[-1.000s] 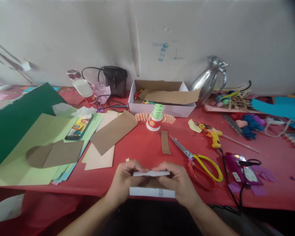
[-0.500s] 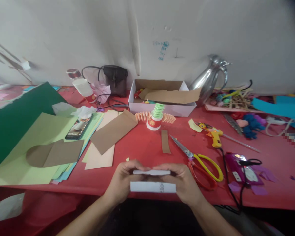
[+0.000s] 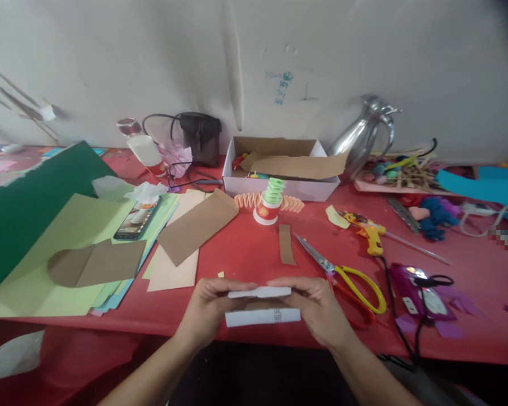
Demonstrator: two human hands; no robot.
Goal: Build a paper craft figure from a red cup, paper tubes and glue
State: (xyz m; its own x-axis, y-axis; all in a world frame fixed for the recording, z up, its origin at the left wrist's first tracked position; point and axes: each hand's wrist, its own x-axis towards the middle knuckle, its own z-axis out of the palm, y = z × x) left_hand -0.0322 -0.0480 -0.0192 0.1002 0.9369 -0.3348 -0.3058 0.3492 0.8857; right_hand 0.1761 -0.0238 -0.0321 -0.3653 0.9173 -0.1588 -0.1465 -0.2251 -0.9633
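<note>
Between my hands is a small folded piece of white cardboard (image 3: 262,317), brown on its inner side, with dark print on its front face. My left hand (image 3: 205,309) grips its left end and my right hand (image 3: 315,307) its right end, thumbs and fingers closed around the folds. It is held just above the table's front edge. Beyond it stands a red and white paper cup (image 3: 266,212) with a green folded-paper spring (image 3: 274,192) on top and orange paper springs at both sides. A brown cardboard strip (image 3: 285,245) lies nearby, left of the yellow and red scissors (image 3: 341,282).
To the right lie a yellow glue gun (image 3: 372,239) and a purple device (image 3: 423,293) with black cable. A white box (image 3: 279,189) and metal jug (image 3: 359,138) stand behind. Coloured paper sheets (image 3: 68,237), brown cardboard (image 3: 197,228) and a phone (image 3: 138,219) are at left.
The folded cardboard has tilted slightly, its front face shifting up a little in my hands. Both hands keep their grip. The table things stay where they were.
</note>
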